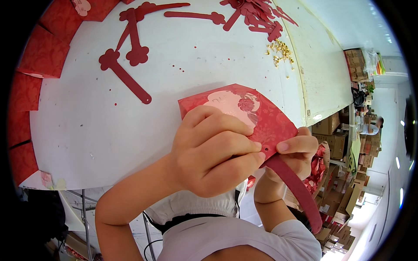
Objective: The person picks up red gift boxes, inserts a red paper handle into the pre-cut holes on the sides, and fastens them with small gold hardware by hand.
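A red patterned paper box (276, 119) with a pink floral label (225, 102) is tilted up above the front of the table. My left hand (218, 153) grips its near side, the fingertips beside a small punched hole (266, 149). At the right edge of that same end, my right hand (295, 151) pinches the red paper with thumb and fingers. A dark red strap (298, 189) emerges from beneath the holed end and hangs down to the right. The strap's other end is hidden behind the box and hands.
Flower-ended red straps (125, 76) lie at the back left of the white table (81, 130), with a pile of straps (253, 13) at the back. Gold paper fasteners (282, 52) are scattered near it. Red boxes (45, 52) line the left edge. Cardboard cartons (334, 137) and a person (370, 127) are at right.
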Action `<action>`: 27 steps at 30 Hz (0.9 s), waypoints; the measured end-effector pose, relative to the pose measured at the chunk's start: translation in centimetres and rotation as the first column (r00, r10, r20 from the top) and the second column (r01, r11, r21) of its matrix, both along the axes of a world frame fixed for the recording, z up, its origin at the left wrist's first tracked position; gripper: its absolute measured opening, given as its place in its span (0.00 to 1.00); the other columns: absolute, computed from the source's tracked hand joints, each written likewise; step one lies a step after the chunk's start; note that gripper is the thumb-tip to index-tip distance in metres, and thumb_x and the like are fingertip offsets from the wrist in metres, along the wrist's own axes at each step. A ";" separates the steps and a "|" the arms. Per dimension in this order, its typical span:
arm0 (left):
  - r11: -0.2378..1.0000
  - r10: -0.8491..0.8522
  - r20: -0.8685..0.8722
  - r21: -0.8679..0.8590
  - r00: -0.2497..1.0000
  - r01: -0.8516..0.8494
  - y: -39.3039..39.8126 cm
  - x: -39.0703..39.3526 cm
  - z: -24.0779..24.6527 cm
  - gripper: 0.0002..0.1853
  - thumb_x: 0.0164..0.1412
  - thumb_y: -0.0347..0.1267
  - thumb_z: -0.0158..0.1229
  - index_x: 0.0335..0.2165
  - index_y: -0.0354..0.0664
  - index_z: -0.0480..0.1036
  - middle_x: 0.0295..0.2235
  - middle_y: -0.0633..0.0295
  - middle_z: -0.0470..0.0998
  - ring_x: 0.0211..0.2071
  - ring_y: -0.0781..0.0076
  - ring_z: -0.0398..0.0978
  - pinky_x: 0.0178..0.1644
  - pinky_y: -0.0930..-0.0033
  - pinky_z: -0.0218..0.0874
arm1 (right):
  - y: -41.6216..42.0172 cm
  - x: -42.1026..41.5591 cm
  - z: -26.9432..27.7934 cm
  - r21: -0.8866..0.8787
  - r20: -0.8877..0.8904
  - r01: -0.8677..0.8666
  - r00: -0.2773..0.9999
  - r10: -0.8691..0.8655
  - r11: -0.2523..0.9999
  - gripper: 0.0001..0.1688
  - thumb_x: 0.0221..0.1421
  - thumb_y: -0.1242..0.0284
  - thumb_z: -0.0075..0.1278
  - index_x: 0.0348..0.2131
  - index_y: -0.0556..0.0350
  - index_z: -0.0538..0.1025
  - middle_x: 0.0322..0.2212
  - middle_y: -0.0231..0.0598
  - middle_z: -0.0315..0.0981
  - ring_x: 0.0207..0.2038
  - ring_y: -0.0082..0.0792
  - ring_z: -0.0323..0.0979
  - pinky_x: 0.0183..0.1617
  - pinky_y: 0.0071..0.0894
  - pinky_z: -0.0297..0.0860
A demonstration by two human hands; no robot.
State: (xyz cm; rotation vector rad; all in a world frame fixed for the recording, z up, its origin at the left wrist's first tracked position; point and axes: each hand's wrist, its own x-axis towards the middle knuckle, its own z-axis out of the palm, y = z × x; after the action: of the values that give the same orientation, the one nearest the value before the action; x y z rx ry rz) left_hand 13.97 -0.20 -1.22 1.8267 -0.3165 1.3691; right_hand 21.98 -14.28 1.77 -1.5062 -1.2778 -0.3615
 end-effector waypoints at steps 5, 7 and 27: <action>1.000 -0.007 0.001 0.000 1.000 0.007 0.0 0.0 0.1 0.17 0.31 0.20 0.61 0.26 0.43 0.68 0.26 0.66 0.71 0.28 0.66 0.72 0.25 0.70 0.57 | -0.4 0.2 -0.3 0.002 0.010 -0.009 1.000 0.009 1.000 0.17 0.23 0.87 0.54 0.13 0.47 0.66 0.29 0.30 0.71 0.22 0.25 0.55 0.22 0.21 0.54; 1.000 -0.006 0.011 0.026 1.000 0.006 0.0 -0.1 0.1 0.17 0.30 0.20 0.60 0.26 0.43 0.68 0.26 0.65 0.71 0.29 0.66 0.72 0.25 0.70 0.57 | -0.4 0.0 0.2 -0.038 -0.064 -0.025 0.998 0.023 0.999 0.17 0.23 0.87 0.54 0.13 0.47 0.66 0.29 0.30 0.71 0.21 0.25 0.54 0.22 0.21 0.53; 0.999 -0.002 0.008 0.040 1.000 0.001 0.0 0.0 0.0 0.17 0.33 0.22 0.63 0.27 0.45 0.67 0.28 0.67 0.71 0.28 0.67 0.72 0.24 0.71 0.56 | -0.9 -0.3 0.0 -0.055 -0.027 0.015 0.999 -0.016 0.998 0.09 0.27 0.80 0.54 0.15 0.49 0.70 0.29 0.32 0.72 0.21 0.24 0.55 0.23 0.21 0.52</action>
State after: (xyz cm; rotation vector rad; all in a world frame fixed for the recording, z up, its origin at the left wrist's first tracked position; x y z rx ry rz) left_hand 13.93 -0.17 -1.19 1.8538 -0.3512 1.3780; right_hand 21.71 -15.18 1.74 -1.5627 -1.2638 -0.3174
